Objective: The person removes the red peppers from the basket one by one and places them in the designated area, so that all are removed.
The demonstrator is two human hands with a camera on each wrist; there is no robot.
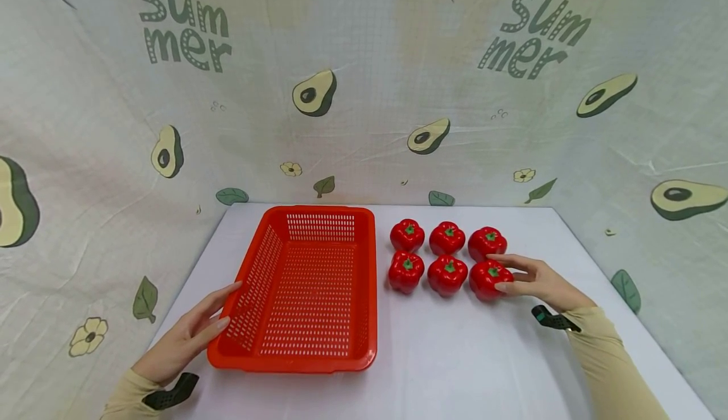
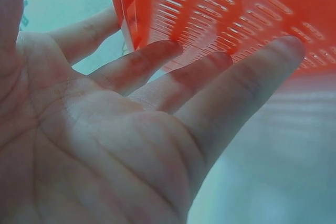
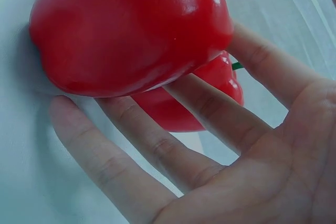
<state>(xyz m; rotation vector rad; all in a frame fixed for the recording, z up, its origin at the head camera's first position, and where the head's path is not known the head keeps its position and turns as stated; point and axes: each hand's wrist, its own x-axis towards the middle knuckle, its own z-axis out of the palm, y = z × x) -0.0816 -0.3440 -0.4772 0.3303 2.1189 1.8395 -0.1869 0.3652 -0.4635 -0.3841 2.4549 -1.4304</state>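
Observation:
In the head view, a red perforated plastic basket (image 1: 364,344) stands on the white table at left of centre. My left hand (image 1: 184,338) rests beside its left wall; its extended fingers touch the slotted side from outside, as the left wrist view shows. Red bell peppers with green stems stand in two rows to the right of the basket. My right hand (image 1: 537,281) has its thumb on the near side and its fingers on the far side of the front right bell pepper (image 1: 486,281), which rests on the table. In the right wrist view, that bell pepper (image 3: 126,30) hides some fingertips.
Behind the held one is a back-row bell pepper (image 1: 485,243). Close by to its left stands another bell pepper (image 1: 446,278). A patterned cloth (image 1: 364,155) with avocados and lettering surrounds the white table (image 1: 432,357) at the back and sides.

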